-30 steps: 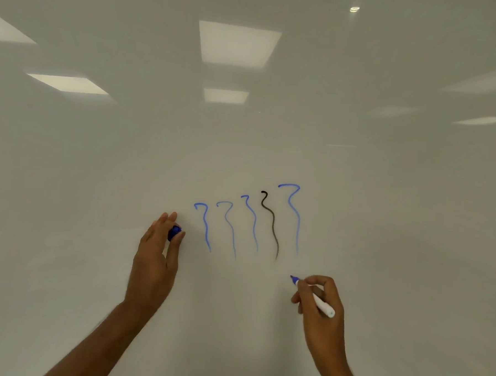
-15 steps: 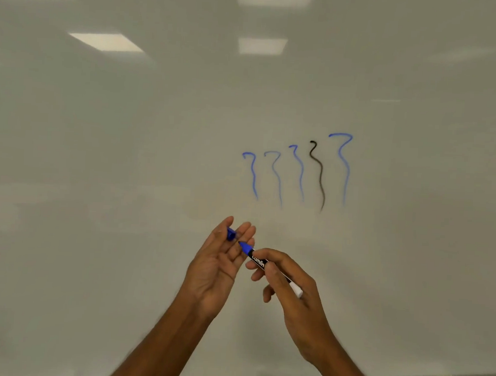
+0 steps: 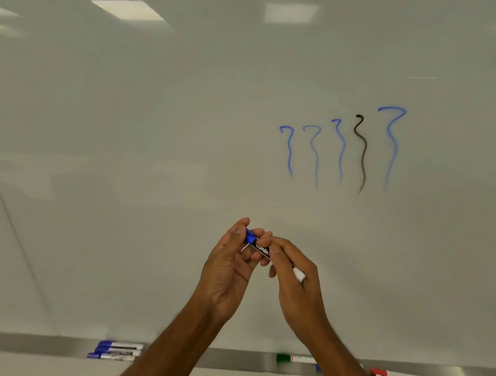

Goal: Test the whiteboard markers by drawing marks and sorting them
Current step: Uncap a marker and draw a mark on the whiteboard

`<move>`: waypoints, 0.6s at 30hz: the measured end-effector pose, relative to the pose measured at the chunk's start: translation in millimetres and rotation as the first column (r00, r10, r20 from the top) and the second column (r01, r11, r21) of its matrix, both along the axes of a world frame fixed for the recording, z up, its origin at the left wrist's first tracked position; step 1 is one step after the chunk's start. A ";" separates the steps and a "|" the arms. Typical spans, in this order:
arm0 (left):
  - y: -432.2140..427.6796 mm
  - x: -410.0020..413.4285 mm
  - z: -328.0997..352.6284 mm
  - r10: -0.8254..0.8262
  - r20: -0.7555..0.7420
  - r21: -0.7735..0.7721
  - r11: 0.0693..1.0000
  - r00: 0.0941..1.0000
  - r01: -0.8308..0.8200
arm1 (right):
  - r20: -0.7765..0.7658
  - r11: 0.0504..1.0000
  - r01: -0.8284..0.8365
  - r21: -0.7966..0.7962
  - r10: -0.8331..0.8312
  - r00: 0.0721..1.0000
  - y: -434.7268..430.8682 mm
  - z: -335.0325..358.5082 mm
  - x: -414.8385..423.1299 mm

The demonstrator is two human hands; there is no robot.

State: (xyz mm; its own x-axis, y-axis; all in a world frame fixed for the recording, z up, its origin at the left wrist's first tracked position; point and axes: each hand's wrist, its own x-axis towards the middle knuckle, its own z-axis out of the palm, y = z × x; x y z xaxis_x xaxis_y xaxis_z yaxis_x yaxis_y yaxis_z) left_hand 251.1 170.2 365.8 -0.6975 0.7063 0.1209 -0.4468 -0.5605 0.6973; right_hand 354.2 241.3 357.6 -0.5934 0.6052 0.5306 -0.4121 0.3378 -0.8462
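Diagonally, the marker points up-left; right hand grasps its barrel, left hand pinches its blue cap.

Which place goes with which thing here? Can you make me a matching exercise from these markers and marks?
Things:
1. blue marker
2. green-capped marker
3. three blue-capped markers
4. black squiggle

Places:
A. drawn on the whiteboard
B. on the tray, left of both forearms
C. gripped by the left hand and right hand
D. on the tray, between the forearms

Pairs: 1-C, 2-D, 3-B, 4-A.
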 end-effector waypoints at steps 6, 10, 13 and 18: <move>-14.3 -24.6 -24.0 0.034 0.057 -0.055 0.998 0.998 -0.030 | 0.117 0.999 -0.041 -0.023 0.043 0.992 -7.0 -13.4 -24.4; -32.5 -45.9 -63.9 0.092 0.101 -0.147 0.986 0.991 -0.076 | 0.222 0.988 -0.029 -0.151 0.062 0.973 -18.6 -51.4 -39.0; -54.4 -62.9 -102.7 0.158 0.126 -0.182 0.974 0.979 -0.134 | 0.278 0.952 0.050 -0.302 0.038 0.960 -24.4 -89.9 -45.0; -84.5 -98.5 -171.3 0.205 0.128 -0.289 0.944 0.970 -0.161 | 0.397 0.851 0.099 -0.515 0.134 0.908 -39.8 -150.3 -75.7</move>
